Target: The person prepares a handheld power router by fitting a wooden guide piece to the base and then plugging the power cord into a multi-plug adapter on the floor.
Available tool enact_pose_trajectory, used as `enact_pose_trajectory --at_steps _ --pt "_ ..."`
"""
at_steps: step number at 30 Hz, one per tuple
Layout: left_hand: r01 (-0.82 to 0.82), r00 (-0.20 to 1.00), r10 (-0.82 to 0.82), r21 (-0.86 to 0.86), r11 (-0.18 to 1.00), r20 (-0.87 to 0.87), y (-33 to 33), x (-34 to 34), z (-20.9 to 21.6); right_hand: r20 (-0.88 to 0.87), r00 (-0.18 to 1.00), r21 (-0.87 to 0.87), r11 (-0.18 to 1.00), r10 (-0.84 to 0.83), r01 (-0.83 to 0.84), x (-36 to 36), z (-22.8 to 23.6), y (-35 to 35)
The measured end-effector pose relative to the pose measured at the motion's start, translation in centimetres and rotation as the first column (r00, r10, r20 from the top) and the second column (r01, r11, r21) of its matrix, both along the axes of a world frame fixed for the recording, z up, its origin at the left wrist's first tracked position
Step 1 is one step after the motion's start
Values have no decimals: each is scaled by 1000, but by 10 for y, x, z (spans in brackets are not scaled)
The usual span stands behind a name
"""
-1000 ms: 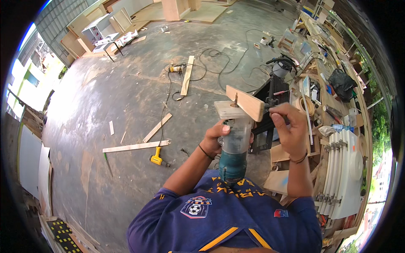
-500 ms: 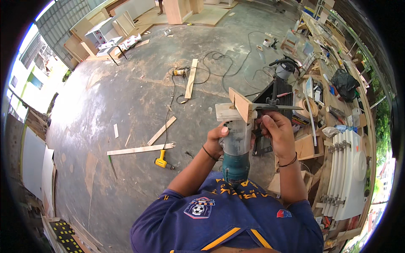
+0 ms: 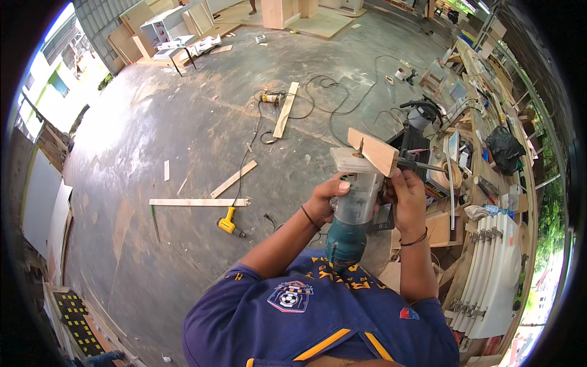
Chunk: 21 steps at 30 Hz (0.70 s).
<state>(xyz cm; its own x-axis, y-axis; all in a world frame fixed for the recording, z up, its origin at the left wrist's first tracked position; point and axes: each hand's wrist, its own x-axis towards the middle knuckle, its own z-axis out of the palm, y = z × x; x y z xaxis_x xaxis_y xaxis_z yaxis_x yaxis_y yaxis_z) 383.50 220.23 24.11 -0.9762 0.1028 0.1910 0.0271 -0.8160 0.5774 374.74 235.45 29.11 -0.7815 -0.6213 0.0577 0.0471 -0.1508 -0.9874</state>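
On the grey concrete floor (image 3: 183, 144) lie wooden strips (image 3: 195, 202) and a yellow power tool (image 3: 227, 224).

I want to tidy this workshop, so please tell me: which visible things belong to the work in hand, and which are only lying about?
In the work:
teal power tool, gripped by the left hand
wooden piece at its top, with the right hand near one end

Apparently lying about:
yellow power tool
long wooden strip
black plastic bag

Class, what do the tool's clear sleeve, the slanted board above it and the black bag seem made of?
Clear sleeve: probably hazy plastic, being see-through. Slanted board: wood, apparently unfinished, from its pale tan face. Black bag: likely thin plastic, given glossy crinkles.
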Motion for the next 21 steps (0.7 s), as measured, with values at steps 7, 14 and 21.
enact_pose_trajectory --at_steps 7,14,21 --pt "68 996 -60 135 988 -64 2 -3 -5 -25 999 46 998 -37 38 2 3 0" --pt "95 994 -87 151 984 -58 1 -6 -12 -68 996 83 995 -51 56 1 1 3" --pt "82 995 -72 154 985 -70 2 -7 -15 -47 999 71 997 -25 28 5 5 1"
